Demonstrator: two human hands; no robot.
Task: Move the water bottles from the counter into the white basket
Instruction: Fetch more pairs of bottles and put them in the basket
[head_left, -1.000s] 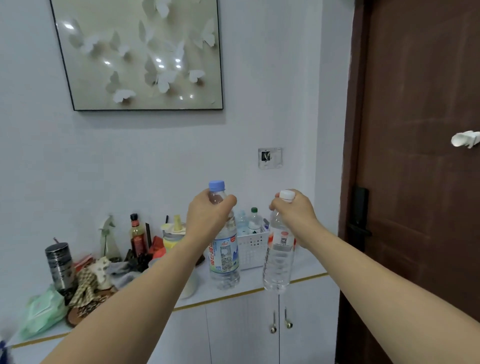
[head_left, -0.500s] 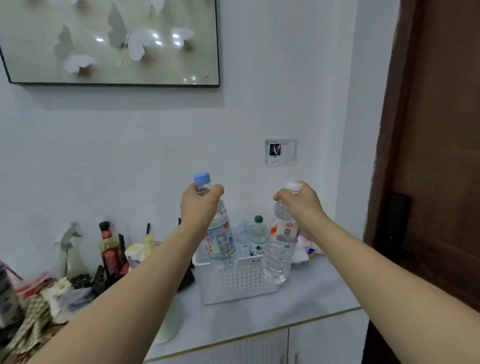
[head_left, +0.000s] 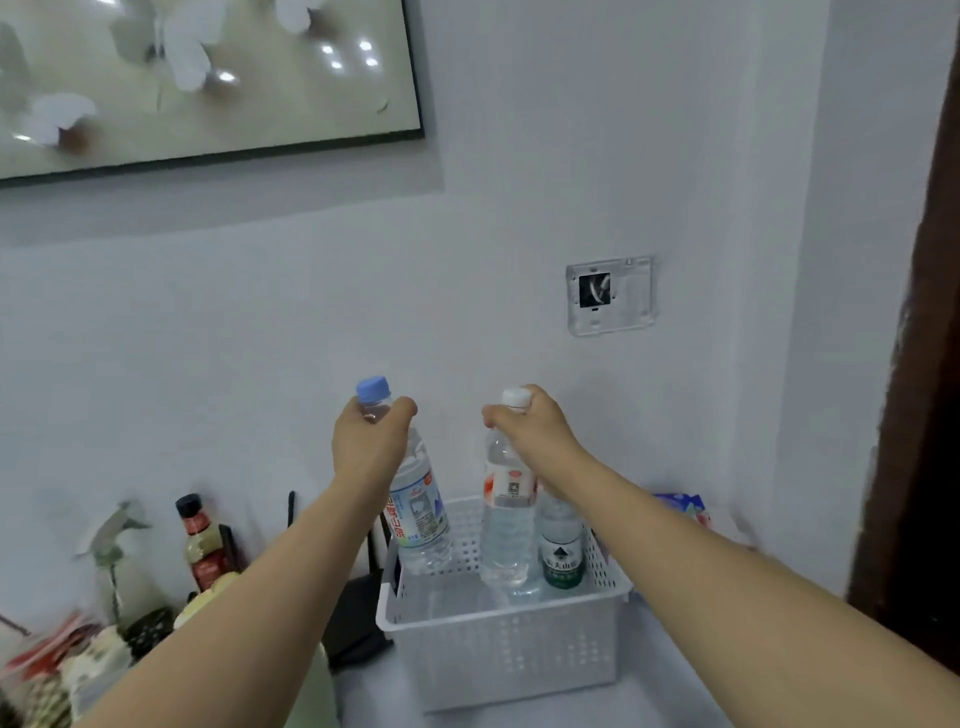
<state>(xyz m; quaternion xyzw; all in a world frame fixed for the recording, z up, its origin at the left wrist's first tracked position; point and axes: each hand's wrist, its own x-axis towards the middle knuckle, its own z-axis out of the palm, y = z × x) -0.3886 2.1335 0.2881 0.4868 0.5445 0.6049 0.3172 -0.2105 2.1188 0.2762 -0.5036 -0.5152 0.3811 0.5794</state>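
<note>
My left hand (head_left: 369, 441) grips the neck of a clear water bottle with a blue cap (head_left: 418, 519), tilted, its base over the left side of the white basket (head_left: 498, 660). In my right hand (head_left: 530, 431) a clear bottle with a white cap (head_left: 506, 525) hangs by its top, upright, with its base down inside the basket. A small green-labelled bottle (head_left: 561, 545) stands in the basket on the right, partly behind my right arm.
The basket sits on a pale counter (head_left: 649, 706) against the white wall. To its left are a sauce bottle with a black cap (head_left: 202, 540), a dark object (head_left: 353, 618) and a clutter of small items. A dark wooden door (head_left: 930, 415) lines the right edge.
I have come closer and both hands have carried the bottles forward over the basket. The white-capped bottle has gone down inside it, and the blue-capped bottle is now at its left edge.
</note>
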